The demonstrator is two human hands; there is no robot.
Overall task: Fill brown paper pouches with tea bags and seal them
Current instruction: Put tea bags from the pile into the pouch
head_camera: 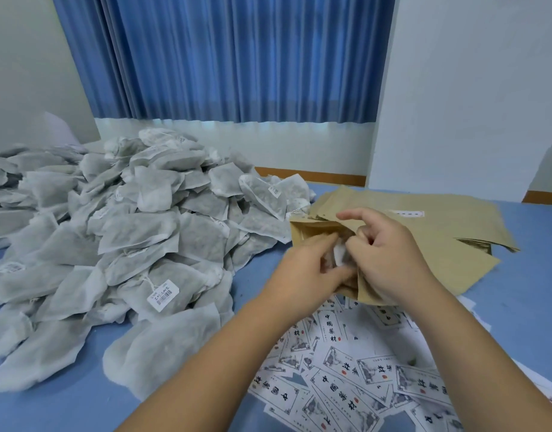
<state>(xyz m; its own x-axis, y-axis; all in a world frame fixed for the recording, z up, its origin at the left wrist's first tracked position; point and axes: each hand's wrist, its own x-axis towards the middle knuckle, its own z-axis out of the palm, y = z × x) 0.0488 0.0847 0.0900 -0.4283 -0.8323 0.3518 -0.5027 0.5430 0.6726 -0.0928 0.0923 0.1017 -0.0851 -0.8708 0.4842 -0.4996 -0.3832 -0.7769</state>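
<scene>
Matt brown paper pouch; fibrous white tea bags.

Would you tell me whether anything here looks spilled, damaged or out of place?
Nothing looks damaged. The printed labels lie strewn at all angles, overlapping, and the tea bags sit in a loose heap; the brown pouches are stacked unevenly.

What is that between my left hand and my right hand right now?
In the head view, a white tea bag sits between the left hand and the right hand, at the mouth of the open brown pouch.
</scene>
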